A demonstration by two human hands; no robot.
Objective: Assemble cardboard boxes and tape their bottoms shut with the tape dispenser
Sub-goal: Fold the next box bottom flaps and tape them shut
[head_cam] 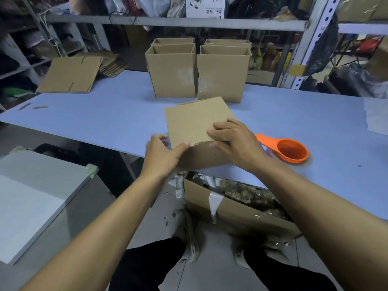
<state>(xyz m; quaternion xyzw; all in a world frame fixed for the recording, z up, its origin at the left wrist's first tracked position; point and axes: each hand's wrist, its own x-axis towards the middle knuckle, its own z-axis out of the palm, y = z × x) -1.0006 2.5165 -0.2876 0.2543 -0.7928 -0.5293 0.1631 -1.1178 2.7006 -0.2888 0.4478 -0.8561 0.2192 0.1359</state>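
Observation:
A brown cardboard box [193, 120] stands at the near edge of the blue table [94, 120], its bottom flaps folded over on top. My left hand [162, 153] grips the box's near left corner, thumb on the flap edge. My right hand [233, 141] lies flat on the flaps at the near right and presses them down. An orange tape dispenser [287, 152] lies on the table just right of my right hand, untouched. Several assembled open boxes [174, 74] stand in two rows behind.
Flat unfolded cardboard [71, 74] lies stacked at the table's far left. An open carton of scraps [235, 208] sits on the floor under the table edge. A grey-white cabinet [37, 198] stands at the left. Metal shelving [168, 22] runs behind the table.

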